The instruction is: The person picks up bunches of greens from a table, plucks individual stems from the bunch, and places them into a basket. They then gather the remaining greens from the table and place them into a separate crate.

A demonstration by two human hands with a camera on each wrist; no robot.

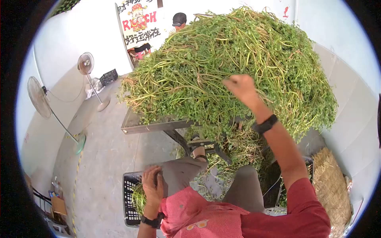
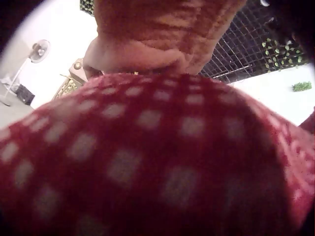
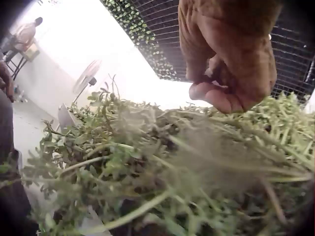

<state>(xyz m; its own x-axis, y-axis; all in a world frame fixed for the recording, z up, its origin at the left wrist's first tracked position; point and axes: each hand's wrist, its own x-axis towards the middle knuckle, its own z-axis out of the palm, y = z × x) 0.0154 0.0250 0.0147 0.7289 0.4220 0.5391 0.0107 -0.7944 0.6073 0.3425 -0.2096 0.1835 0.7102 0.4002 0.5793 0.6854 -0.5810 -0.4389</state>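
A tall heap of leafy green stems (image 1: pixel 238 51) covers a metal-edged table (image 1: pixel 154 126). Over the front of this heap is my right hand (image 1: pixel 242 89), its fingers curled in toward the palm. From the right wrist, the same hand (image 3: pixel 231 64) shows bent fingertips just above the stems (image 3: pixel 123 167), and no stem shows between them. My left hand (image 1: pixel 152 182) lies by my left thigh, fingers loosely bent, beside a black crate (image 1: pixel 129 198) with a bunch of stems (image 1: pixel 139 200) in it. Checked red cloth (image 2: pixel 147 147) fills most of the left wrist view, below that hand (image 2: pixel 157 39).
Loose stems (image 1: pixel 246 148) lie under the table. Two standing fans (image 1: pixel 37 97) are at the left, with a small black crate (image 1: pixel 109 77) by the wall. A woven straw bundle (image 1: pixel 331 190) stands at the right. Behind the heap, a person in a dark cap (image 1: pixel 179 19) is partly hidden.
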